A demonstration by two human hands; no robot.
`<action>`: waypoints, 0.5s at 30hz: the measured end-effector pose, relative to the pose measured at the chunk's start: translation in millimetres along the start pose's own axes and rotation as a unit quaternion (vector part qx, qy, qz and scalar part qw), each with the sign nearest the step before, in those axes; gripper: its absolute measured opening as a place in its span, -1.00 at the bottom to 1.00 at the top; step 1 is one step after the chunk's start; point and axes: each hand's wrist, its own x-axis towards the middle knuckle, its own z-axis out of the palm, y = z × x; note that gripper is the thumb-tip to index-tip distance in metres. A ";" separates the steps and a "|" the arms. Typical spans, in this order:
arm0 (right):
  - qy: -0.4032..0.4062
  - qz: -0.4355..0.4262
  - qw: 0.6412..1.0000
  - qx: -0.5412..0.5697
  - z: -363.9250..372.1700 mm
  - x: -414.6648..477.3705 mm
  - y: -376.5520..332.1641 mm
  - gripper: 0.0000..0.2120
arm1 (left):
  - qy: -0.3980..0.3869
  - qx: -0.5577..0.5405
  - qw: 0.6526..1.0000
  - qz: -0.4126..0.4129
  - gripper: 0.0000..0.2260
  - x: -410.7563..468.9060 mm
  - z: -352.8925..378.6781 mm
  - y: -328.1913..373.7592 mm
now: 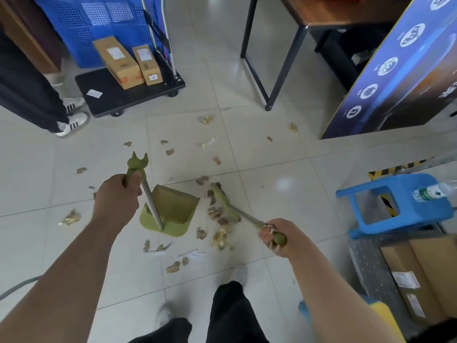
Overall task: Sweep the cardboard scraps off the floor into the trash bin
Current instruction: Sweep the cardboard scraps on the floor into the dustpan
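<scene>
My left hand grips the green handle of an upright dustpan, which rests on the tiled floor with its mouth facing right. My right hand holds the green grip of a short broom; the broom head lies on the floor just right of the dustpan mouth. Several brown cardboard scraps lie by the broom head. More scraps and crumpled yellowish wrappers are scattered around the pan. No trash bin is in view.
A black platform cart with two cardboard boxes stands at the back left, beside another person's legs. A black table leg, a leaning blue poster board, a blue plastic stool with a bottle and cartons crowd the right.
</scene>
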 end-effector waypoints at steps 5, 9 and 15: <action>0.044 -0.007 0.998 0.033 1.4 -12.6 65.5 -0.72 | -0.020 0.003 1.000 0.018 -0.59 -10.6 -44.1 -43.0; 0.083 -0.017 0.996 0.043 31.9 -13.9 104.1 -0.78 | -0.032 0.017 0.999 0.025 -0.60 -19.2 -68.4 -70.2; 0.059 -0.023 0.992 0.108 98.3 8.4 155.9 -0.70 | -0.034 0.011 0.999 0.002 -0.60 -26.2 -92.4 -95.8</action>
